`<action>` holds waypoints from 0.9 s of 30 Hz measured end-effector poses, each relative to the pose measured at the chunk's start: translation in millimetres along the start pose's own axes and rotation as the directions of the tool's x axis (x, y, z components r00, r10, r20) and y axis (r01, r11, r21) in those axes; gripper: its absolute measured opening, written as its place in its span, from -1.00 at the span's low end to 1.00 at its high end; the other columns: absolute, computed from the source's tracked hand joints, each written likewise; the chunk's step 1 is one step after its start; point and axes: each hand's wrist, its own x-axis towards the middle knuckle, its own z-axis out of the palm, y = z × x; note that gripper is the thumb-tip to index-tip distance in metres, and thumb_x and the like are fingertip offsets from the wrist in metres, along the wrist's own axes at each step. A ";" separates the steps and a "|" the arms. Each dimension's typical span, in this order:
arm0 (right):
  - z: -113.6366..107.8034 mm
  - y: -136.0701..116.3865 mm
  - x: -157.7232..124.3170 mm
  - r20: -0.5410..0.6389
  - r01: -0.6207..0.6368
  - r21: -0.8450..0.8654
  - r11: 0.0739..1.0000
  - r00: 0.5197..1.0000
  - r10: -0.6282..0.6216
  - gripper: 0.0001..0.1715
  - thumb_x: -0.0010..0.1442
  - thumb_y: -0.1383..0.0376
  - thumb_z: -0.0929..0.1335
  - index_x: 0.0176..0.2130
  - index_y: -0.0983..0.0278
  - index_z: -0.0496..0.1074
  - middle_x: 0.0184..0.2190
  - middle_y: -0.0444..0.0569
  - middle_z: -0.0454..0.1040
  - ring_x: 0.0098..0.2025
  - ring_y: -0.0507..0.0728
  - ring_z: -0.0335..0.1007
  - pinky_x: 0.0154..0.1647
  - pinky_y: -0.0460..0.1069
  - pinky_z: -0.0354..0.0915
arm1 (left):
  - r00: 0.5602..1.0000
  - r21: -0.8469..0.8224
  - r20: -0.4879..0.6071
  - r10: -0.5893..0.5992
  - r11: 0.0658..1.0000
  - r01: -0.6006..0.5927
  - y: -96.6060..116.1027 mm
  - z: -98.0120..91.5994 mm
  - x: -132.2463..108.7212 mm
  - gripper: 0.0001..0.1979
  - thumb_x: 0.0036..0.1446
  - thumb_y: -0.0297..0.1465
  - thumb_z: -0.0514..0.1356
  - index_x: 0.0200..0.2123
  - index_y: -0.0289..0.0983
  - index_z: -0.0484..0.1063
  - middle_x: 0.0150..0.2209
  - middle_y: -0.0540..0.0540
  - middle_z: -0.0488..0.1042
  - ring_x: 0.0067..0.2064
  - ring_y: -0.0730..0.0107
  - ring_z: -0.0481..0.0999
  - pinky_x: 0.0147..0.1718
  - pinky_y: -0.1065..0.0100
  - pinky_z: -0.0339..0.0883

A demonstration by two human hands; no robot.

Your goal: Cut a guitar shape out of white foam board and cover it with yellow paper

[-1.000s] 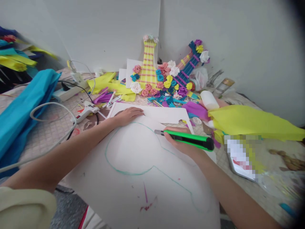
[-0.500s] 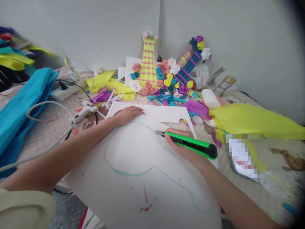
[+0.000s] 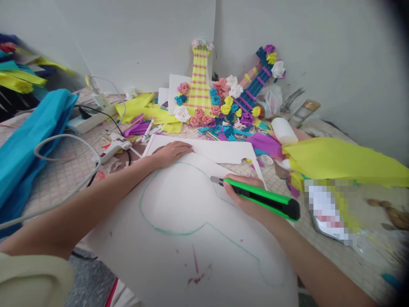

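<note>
A large white board [image 3: 172,264] bears a curved green outline, a purple streak and reddish smudges. My left hand [image 3: 174,153] lies flat on its far edge with the fingers stretched to the right. In my right hand [image 3: 244,192] is a green and black utility knife [image 3: 262,198], gripped near its front end. The knife's blade is out, and its tip is at the green line on the upper right of the outline. Beneath the far side of the board lies another white sheet [image 3: 220,151] with a cut edge.
Guitar-shaped crafts, one yellow [image 3: 200,81] and one blue [image 3: 255,87], lean at the back with paper flowers. A glue gun [image 3: 113,149], a cable and blue crepe paper [image 3: 35,149] lie left. Yellow paper [image 3: 345,160] and a partly blurred phone [image 3: 329,213] are on the right.
My right hand and the utility knife have shifted slightly right and down, the blade tip moving along the green line. My left hand stays in place on the board.
</note>
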 end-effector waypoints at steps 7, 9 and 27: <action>1.0 3.8 -4.6 -0.022 0.029 -0.037 0.999 0.999 -0.030 -0.82 0.18 0.30 0.26 -0.45 0.25 0.36 -0.55 -0.18 0.31 -0.50 -0.02 0.21 -0.45 -0.10 0.18 | 1.000 -0.003 0.001 -0.008 1.000 0.008 1.8 -0.9 0.2 -0.54 0.31 -0.19 -0.21 0.05 -0.19 0.34 0.11 -0.13 0.34 0.13 0.25 0.26 0.11 0.15 0.07; 0.5 3.7 -5.2 -0.017 0.036 -0.035 0.999 0.999 -0.036 -0.81 0.19 0.30 0.26 -0.45 0.25 0.36 -0.57 -0.20 0.27 -0.53 -0.03 0.18 -0.47 -0.11 0.16 | 1.000 -0.002 0.001 -0.007 1.000 0.007 1.4 -0.6 0.6 -0.55 0.31 -0.19 -0.20 0.05 -0.19 0.34 0.11 -0.13 0.34 0.13 0.26 0.26 0.11 0.15 0.07; -4.8 -7.3 -18.7 0.004 -0.027 -0.088 0.996 1.000 0.027 -0.77 0.20 0.28 0.24 -0.46 0.28 0.36 -0.62 -0.21 0.17 -0.56 -0.04 0.08 -0.51 -0.12 0.12 | 1.000 0.005 -0.009 0.007 1.000 -0.007 0.3 0.4 0.5 -0.55 0.31 -0.20 -0.19 0.05 -0.20 0.35 0.10 -0.14 0.35 0.12 0.25 0.27 0.11 0.15 0.07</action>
